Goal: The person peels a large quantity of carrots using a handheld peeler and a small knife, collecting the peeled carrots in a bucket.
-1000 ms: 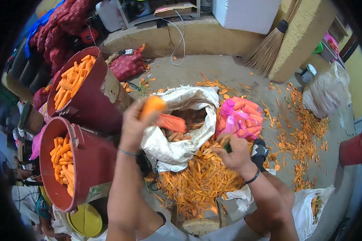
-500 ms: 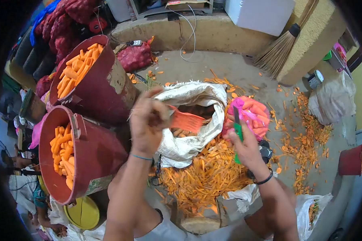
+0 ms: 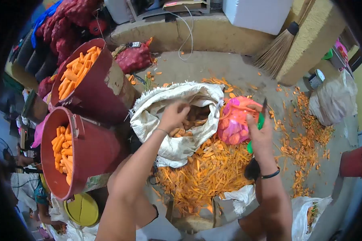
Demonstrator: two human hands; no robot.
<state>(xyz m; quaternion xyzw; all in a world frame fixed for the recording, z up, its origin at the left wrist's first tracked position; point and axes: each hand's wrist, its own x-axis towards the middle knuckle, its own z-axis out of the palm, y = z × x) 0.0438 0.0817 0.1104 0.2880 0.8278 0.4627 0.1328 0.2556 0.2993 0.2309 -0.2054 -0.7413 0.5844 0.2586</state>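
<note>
My left hand (image 3: 173, 116) reaches into the mouth of a white woven sack (image 3: 171, 150), fingers loosely bent and apart, with nothing visible in them. Unpeeled-looking carrots (image 3: 180, 132) lie inside the sack below it. My right hand (image 3: 260, 134) is closed around a knife (image 3: 261, 121) with a green handle, its dark blade pointing up. Just left of that hand, a pink bag of carrots (image 3: 232, 130) has a flat orange slotted piece (image 3: 242, 109) over its top. Whether my right fingers also grip that piece is hidden.
Two red tubs of peeled carrots (image 3: 98, 154) stand at left. Carrot peelings (image 3: 201, 174) are heaped before me, with more scraps (image 3: 301, 140) at right. A broom (image 3: 278, 52) leans on a pillar. Another person's arm (image 3: 44, 211) shows at lower left, near a yellow lid (image 3: 82, 209).
My left hand has moved down and right into the sack mouth. The orange piece has gone from above the sack to the pink bag. My right hand has shifted slightly right with the knife.
</note>
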